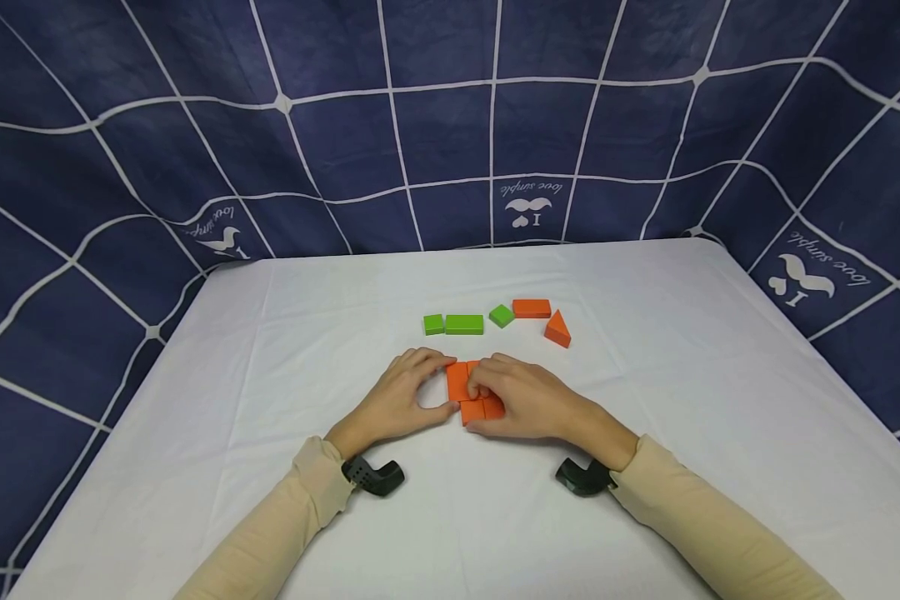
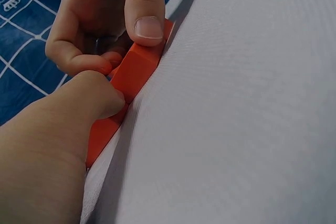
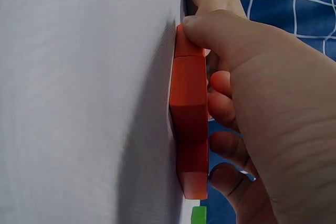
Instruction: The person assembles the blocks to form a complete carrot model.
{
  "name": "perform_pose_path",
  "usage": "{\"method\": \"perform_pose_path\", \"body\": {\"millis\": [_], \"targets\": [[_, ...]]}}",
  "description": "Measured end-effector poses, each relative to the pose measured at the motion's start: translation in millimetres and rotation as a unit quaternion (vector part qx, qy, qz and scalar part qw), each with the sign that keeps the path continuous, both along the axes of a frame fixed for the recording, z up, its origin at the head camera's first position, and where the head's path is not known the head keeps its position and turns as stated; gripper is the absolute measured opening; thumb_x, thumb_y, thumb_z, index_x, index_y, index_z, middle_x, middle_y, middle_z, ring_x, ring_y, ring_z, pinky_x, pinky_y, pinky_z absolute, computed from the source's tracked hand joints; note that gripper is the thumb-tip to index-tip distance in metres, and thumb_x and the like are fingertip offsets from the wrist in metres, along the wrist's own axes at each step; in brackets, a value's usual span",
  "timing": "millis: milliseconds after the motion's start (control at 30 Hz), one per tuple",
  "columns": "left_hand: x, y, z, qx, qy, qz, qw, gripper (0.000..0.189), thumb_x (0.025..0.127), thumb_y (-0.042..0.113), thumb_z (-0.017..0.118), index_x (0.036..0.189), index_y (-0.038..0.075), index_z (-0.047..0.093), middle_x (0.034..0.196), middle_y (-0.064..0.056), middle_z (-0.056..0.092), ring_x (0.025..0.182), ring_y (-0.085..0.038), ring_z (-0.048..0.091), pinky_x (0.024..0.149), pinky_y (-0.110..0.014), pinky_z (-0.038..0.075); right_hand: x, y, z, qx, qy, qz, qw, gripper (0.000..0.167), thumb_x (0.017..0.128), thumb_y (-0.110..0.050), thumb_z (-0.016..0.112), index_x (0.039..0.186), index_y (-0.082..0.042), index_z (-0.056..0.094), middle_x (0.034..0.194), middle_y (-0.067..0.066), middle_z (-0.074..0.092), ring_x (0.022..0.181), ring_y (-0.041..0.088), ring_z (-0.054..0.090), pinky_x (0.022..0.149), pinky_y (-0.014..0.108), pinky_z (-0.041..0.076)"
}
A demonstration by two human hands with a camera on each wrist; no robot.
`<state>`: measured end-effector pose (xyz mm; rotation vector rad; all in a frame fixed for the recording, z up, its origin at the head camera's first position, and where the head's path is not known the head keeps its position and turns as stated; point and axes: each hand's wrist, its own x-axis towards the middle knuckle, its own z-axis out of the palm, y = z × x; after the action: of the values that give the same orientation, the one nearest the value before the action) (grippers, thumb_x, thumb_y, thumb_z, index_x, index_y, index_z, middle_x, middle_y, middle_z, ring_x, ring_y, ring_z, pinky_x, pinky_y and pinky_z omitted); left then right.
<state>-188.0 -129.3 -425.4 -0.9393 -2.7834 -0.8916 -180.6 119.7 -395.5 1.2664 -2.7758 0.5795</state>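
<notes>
Orange blocks [image 1: 457,382] butted together on bench [image 1: 435,525]. Left hand [image 1: 401,396] and right hand [image 1: 531,398] both pinch them, thumbs nearside.

Orange blocks [image 1: 457,382], green blocks [image 1: 464,325]; white tablecloth [image 1: 330,333]; navy curtain [image 1: 442,46], white-gridded; wrist cameras [image 1: 375,477] perhaps black.

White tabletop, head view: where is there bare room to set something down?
Bare cloth lies left of the left hand, right of the right hand, between the sleeves, and from the green blocks back to the blue curtain. Crowded: the centre, where both hands hold the grouped orange blocks.
</notes>
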Motion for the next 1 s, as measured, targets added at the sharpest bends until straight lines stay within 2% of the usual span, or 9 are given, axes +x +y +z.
{"method": "perform_pose_path", "body": {"millis": [167, 300, 433, 567, 733, 833, 1000], "targets": [[0.2, 0.0, 0.1, -0.002, 0.002, 0.001, 1.0000, 0.065, 0.086, 0.040, 0.078, 0.141, 0.011, 0.061, 0.135, -0.002, 0.059, 0.125, -0.020, 0.053, 0.109, -0.044, 0.042, -1.5, 3, 3.1, -0.006, -0.012, -0.003, 0.9999, 0.032, 0.083, -0.050, 0.081, 0.099, -0.028, 0.063, 0.088, -0.017, 0.054, 0.085, 0.003, 0.047, 0.068, 0.023, 0.045], [0.2, 0.0, -0.1, -0.002, 0.004, 0.001, 1.0000, 0.065, 0.085, 0.041, 0.078, 0.141, 0.011, 0.061, 0.135, -0.003, 0.060, 0.124, -0.021, 0.053, 0.109, -0.044, 0.042, -7.8, 9, 7.7, -0.032, -0.016, -0.016, 0.9992, 0.035, 0.084, -0.054, 0.080, 0.099, -0.027, 0.064, 0.088, -0.014, 0.056, 0.087, 0.003, 0.050, 0.073, 0.023, 0.047], [0.2, -0.2, -0.1, -0.003, 0.007, 0.003, 1.0000, 0.064, 0.085, 0.042, 0.078, 0.140, 0.012, 0.062, 0.134, -0.003, 0.060, 0.124, -0.020, 0.053, 0.109, -0.044, 0.043, -19.9, 20, 11.1, -0.056, -0.017, -0.047, 0.9972, 0.037, 0.085, -0.053, 0.079, 0.104, -0.023, 0.067, 0.093, -0.009, 0.060, 0.091, 0.009, 0.055, 0.081, 0.028, 0.050], [0.3, -0.3, 0.0, -0.007, 0.006, 0.005, 0.9999, 0.065, 0.086, 0.043, 0.077, 0.141, 0.013, 0.062, 0.134, -0.003, 0.060, 0.123, -0.020, 0.053, 0.108, -0.044, 0.043, -34.4, 30, 13.6, -0.082, -0.015, -0.088, 0.9926, 0.036, 0.089, -0.043, 0.079, 0.111, -0.017, 0.070, 0.101, -0.003, 0.065, 0.099, 0.017, 0.059, 0.086, 0.036, 0.052], [0.2, -0.2, 0.0, -0.009, 0.000, 0.006, 0.9999, 0.065, 0.086, 0.044, 0.077, 0.141, 0.013, 0.061, 0.135, -0.002, 0.060, 0.124, -0.020, 0.053, 0.109, -0.044, 0.042, -53.1, 39, 16.7, -0.111, 0.025, -0.147, 0.9826, 0.034, 0.092, -0.030, 0.076, 0.118, -0.008, 0.071, 0.114, 0.006, 0.071, 0.106, 0.024, 0.058, 0.093, 0.043, 0.051], [0.3, -0.1, 0.2, -0.007, 0.001, 0.007, 1.0000, 0.065, 0.085, 0.043, 0.077, 0.141, 0.013, 0.062, 0.134, -0.002, 0.060, 0.124, -0.020, 0.053, 0.109, -0.043, 0.042, -62.1, 44, 17.3, -0.114, 0.033, -0.194, 0.9739, 0.037, 0.093, -0.027, 0.075, 0.123, -0.006, 0.069, 0.121, 0.010, 0.071, 0.110, 0.028, 0.056, 0.096, 0.045, 0.050], [0.6, 0.3, 1.2, -0.006, 0.001, 0.006, 1.0000, 0.065, 0.085, 0.043, 0.077, 0.141, 0.013, 0.062, 0.135, -0.002, 0.060, 0.124, -0.020, 0.053, 0.109, -0.043, 0.042, -75.9, 60, 17.1, -0.152, 0.000, -0.246, 0.9573, 0.037, 0.096, -0.020, 0.070, 0.128, -0.001, 0.067, 0.123, 0.018, 0.070, 0.109, 0.035, 0.057, 0.094, 0.050, 0.049]]}}
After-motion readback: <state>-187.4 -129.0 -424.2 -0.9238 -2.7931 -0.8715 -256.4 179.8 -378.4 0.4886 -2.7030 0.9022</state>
